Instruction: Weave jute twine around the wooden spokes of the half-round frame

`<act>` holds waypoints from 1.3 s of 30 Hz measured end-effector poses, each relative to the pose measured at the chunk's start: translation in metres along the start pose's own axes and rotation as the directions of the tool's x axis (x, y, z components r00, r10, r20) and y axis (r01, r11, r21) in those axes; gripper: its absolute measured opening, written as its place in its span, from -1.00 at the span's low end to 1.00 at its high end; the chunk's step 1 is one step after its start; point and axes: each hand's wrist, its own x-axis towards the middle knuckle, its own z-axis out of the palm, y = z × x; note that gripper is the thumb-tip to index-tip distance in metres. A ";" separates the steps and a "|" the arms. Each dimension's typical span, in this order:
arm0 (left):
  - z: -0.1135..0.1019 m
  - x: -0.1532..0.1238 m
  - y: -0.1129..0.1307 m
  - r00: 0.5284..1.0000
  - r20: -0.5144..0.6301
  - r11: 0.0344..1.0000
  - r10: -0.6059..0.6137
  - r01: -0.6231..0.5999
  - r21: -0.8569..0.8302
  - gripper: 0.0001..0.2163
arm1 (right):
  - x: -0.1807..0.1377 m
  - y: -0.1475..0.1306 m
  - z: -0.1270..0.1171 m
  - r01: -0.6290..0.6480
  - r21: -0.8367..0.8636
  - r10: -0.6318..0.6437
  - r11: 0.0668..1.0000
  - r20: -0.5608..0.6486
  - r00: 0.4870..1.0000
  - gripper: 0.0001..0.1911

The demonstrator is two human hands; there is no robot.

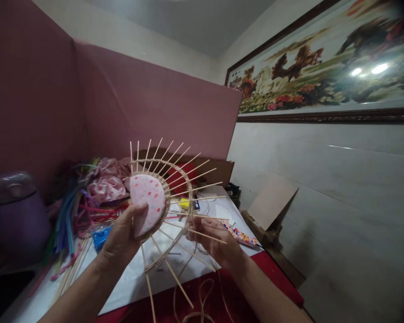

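My left hand (126, 229) grips a half-round woven fan frame by its flat side, with the thumb on the pink dotted fabric (150, 199) at its centre. Thin wooden sticks radiate from the fabric's woven border, and an outer woven band (185, 172) crosses them. At the band's lower right, my right hand (212, 233) has its fingers closed around the sticks and the weaving cord; its fingertips are partly hidden. Loose tan cord (205, 291) hangs below in loops over the red cloth.
A white sheet (128, 282) covers the table over red cloth (276, 278). Left lie coloured fuzzy stems (65, 224), pink fabric (107, 179), a blue packet (101, 237) and a purple flask (15, 220). A dotted pouch (240, 235) lies right; a board (272, 202) leans on the wall.
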 end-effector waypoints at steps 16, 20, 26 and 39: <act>-0.040 -0.004 0.002 0.990 -0.128 0.990 -0.054 0.036 -0.139 -0.68 | 0.020 0.036 0.018 -0.165 0.040 0.161 0.986 0.080 0.984 -0.75; -0.038 -0.002 -0.004 0.991 -0.127 0.990 -0.043 0.025 -0.139 -0.66 | 0.020 0.044 0.014 -0.156 0.097 0.151 0.983 0.057 0.987 -0.82; -0.039 -0.002 -0.011 0.990 -0.132 0.989 -0.045 0.026 -0.143 -0.65 | 0.017 0.045 0.008 -0.108 0.109 0.104 0.988 0.043 0.994 -0.87; -0.045 0.002 -0.014 0.995 -0.100 0.990 -0.022 0.008 -0.140 -0.68 | 0.011 0.041 0.005 -0.179 0.115 0.176 0.977 0.035 0.984 -0.71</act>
